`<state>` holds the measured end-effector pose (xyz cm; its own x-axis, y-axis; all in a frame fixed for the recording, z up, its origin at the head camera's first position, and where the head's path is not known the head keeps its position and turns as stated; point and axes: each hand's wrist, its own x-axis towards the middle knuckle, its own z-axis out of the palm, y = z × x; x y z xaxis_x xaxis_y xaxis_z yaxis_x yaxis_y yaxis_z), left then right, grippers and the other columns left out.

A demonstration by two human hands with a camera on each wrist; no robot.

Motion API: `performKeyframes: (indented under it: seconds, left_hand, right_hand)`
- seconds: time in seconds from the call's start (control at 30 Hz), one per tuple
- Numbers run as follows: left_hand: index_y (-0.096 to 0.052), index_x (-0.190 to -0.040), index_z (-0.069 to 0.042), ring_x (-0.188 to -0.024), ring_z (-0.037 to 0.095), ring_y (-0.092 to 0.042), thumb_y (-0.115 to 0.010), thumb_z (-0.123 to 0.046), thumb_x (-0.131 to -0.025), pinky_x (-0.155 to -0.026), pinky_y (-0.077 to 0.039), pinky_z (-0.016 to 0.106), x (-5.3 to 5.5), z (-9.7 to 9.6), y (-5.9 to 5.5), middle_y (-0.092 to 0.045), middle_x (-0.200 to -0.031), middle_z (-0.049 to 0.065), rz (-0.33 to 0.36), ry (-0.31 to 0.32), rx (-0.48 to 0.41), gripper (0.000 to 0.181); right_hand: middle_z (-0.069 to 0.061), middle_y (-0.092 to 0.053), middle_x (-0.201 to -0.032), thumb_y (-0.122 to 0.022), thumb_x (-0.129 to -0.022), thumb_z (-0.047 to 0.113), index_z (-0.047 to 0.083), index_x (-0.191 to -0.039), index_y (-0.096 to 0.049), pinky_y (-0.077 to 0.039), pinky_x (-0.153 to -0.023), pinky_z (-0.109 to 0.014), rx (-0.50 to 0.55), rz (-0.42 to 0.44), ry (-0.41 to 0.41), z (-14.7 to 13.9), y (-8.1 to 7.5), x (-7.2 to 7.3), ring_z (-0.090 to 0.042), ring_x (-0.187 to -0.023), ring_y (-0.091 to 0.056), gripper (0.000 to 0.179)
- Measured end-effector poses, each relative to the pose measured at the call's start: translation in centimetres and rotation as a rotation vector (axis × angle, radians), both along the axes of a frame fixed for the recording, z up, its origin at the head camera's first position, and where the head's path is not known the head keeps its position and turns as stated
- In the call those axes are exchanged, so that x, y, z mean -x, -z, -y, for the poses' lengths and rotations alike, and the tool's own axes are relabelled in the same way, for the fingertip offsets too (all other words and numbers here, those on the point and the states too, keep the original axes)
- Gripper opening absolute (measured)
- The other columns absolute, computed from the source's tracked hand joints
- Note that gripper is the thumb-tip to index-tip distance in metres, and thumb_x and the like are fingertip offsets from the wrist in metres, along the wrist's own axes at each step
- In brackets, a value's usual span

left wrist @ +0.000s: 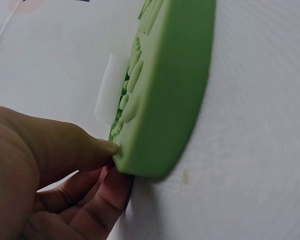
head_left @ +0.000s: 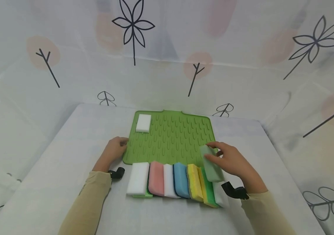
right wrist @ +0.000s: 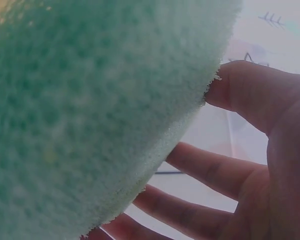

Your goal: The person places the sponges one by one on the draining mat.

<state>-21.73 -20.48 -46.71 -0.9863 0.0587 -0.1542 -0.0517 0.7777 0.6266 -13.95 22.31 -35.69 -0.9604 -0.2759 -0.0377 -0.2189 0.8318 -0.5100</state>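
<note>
Pale-green sponge is held at the four o'clock edge of the green nubbed mat, its long axis running from eleven to five o'clock, pinched by the right hand. The left hand grips the mat's nine o'clock edge. One white sponge lies at ten; a sponge row spans six.

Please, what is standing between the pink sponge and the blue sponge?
A white block stands between the pink sponge and the blue sponge; the head view shows it.
</note>
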Motion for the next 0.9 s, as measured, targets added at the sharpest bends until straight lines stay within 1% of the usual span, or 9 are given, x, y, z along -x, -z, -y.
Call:
performKeyframes:
  seconds: [0.1, 0.23, 0.47, 0.67, 0.9]
  left_hand:
    - [-0.053, -0.137, -0.002, -0.118, 0.035, -0.055, -0.048, -0.012, -0.094, -0.1, -0.047, 0.05, 0.0, 0.0, -0.1, -0.057, -0.129, 0.021, 0.0, 0.004, 0.002, 0.044]
    - [-0.052, -0.138, -0.002, -0.121, 0.036, -0.054, -0.048, -0.013, -0.094, -0.102, -0.045, 0.051, 0.1, 0.0, -0.3, -0.056, -0.13, 0.021, 0.019, 0.0, -0.001, 0.045]
    - [-0.051, -0.138, -0.002, -0.121, 0.036, -0.053, -0.048, -0.013, -0.095, -0.103, -0.045, 0.051, 0.2, 0.0, -0.5, -0.056, -0.131, 0.021, 0.031, 0.001, -0.002, 0.045]
    - [-0.051, -0.138, -0.002, -0.122, 0.036, -0.053, -0.048, -0.013, -0.096, -0.103, -0.045, 0.05, 0.2, -0.1, -0.4, -0.056, -0.131, 0.021, 0.029, 0.0, 0.005, 0.044]
    - [-0.051, -0.138, -0.001, -0.124, 0.037, -0.052, -0.048, -0.013, -0.095, -0.104, -0.044, 0.051, 0.2, 0.0, -0.3, -0.055, -0.133, 0.021, 0.028, 0.007, 0.0, 0.044]
  right_hand:
    - [-0.01, -0.058, -0.135, -0.06, -0.091, 0.051, 0.016, -0.136, -0.055, -0.053, -0.072, -0.037, 0.012, -0.001, -0.009, 0.7, -0.2, 0.6, -0.027, -0.103, -0.062, 0.057]
    - [-0.011, -0.058, -0.135, -0.06, -0.091, 0.048, 0.017, -0.137, -0.054, -0.054, -0.074, -0.04, 0.025, 0.007, -0.019, 1.8, -0.4, 1.4, -0.029, -0.105, -0.062, 0.056]
    - [-0.006, -0.058, -0.136, -0.062, -0.091, 0.047, 0.021, -0.137, -0.054, -0.054, -0.078, -0.041, 0.05, 0.014, -0.024, 3.7, -0.7, 2.9, -0.028, -0.107, -0.062, 0.054]
    - [-0.006, -0.059, -0.134, -0.06, -0.091, 0.048, 0.023, -0.137, -0.053, -0.055, -0.076, -0.038, 0.061, 0.018, -0.033, 5.1, -0.9, 4.0, -0.027, -0.108, -0.062, 0.053]
    - [-0.007, -0.055, -0.137, -0.059, -0.091, 0.05, 0.022, -0.139, -0.052, -0.054, -0.083, -0.043, 0.064, 0.042, -0.043, 6.7, -1.1, 5.0, -0.028, -0.111, -0.061, 0.055]
